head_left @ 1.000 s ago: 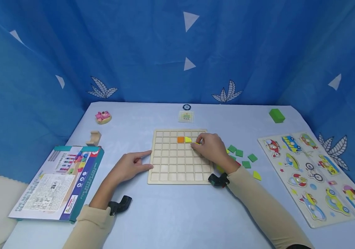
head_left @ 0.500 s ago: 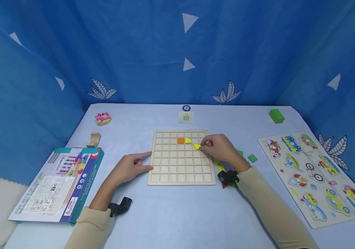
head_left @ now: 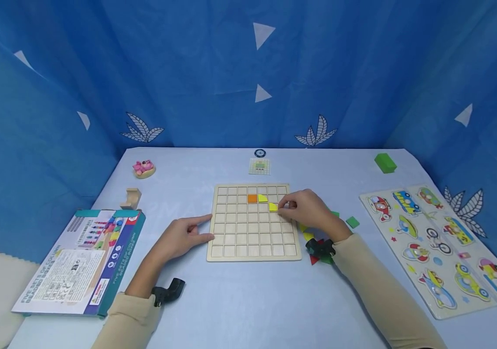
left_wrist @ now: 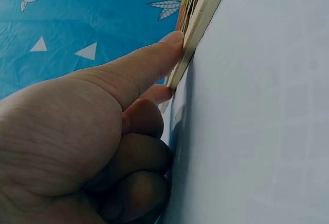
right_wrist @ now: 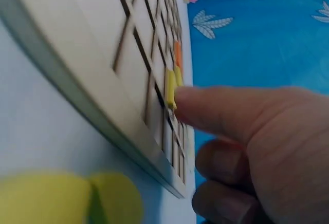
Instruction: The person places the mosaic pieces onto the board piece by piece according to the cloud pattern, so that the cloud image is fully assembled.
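A wooden grid board [head_left: 231, 238] lies mid-table with an orange square tile [head_left: 252, 198] and a yellow tile [head_left: 262, 198] with one rounded corner side by side in its cells. My right hand [head_left: 307, 208] pinches a second yellow tile [head_left: 273, 207] of similar shape at a cell one row nearer and to the right. In the right wrist view the thumb [right_wrist: 198, 106] lies right against that tile. My left hand [head_left: 180, 235] touches the board's left edge with straight thumb and index finger; its other fingers [left_wrist: 136, 157] are curled below, seen in the left wrist view.
Loose green [head_left: 352, 222], yellow and red tiles lie right of the board, partly under my right wrist. A pattern card [head_left: 259, 166] sits behind it. At left are a box [head_left: 78, 261], wooden holder [head_left: 132, 198] and pink figurine [head_left: 144, 168]; at right, a picture puzzle [head_left: 442, 252] and green block [head_left: 385, 163].
My right hand first drew slightly right and nearer with the yellow tile; the tile then turned and now sits squarer at its cell. The left hand stayed at the board's edge.
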